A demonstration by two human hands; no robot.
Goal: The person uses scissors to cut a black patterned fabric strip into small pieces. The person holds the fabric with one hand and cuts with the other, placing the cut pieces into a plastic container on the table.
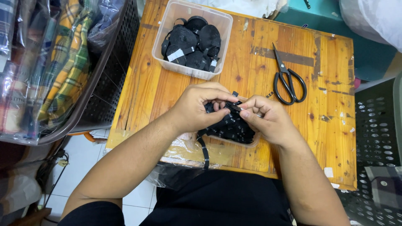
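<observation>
Left hand (197, 106) and right hand (261, 119) met over the table's near edge, fingertips pinched together on a narrow black woven strap (231, 107). Beneath them sat a heap of the same strap (232, 127) in a shallow clear tray; one loose end hung over the table edge. Table: worn orange plank wood (326, 100), scuffed and paint-flecked. Black-handled scissors (287, 81) lay closed, well right. A clear plastic tub (167, 25) behind held wound black ribbon rolls (192, 42).

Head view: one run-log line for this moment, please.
left hand: pinching black strip | right hand: pinching same strip | below: tub of black labels | scissors: on table, untouched
</observation>
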